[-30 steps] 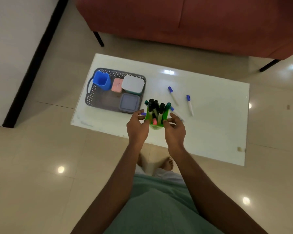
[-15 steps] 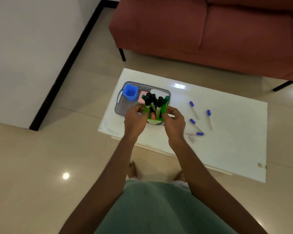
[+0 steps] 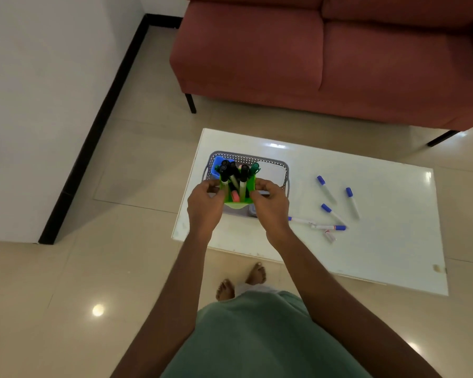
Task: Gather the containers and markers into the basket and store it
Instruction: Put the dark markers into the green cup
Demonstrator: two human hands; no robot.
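Note:
A green marker holder point(image 3: 237, 199) full of dark-capped markers is gripped from both sides, my left hand point(image 3: 204, 205) on its left and my right hand point(image 3: 271, 204) on its right. I hold it over the grey perforated basket point(image 3: 273, 162) at the left end of the white table point(image 3: 388, 241). A blue cup point(image 3: 217, 165) sits in the basket's far left corner; the other containers in it are mostly hidden behind the holder and my hands. Several blue-capped markers point(image 3: 325, 188) lie loose on the table to the right of the basket.
A red sofa point(image 3: 325, 55) on black legs stands beyond the table. A white wall with black skirting point(image 3: 93, 126) runs along the left. Glossy tiled floor surrounds the table, and my bare feet point(image 3: 241, 282) are at its near edge.
Both hands have carried the green holder leftwards from the table's middle to above the basket. The camera view has shifted, so the table now sits further right and lower.

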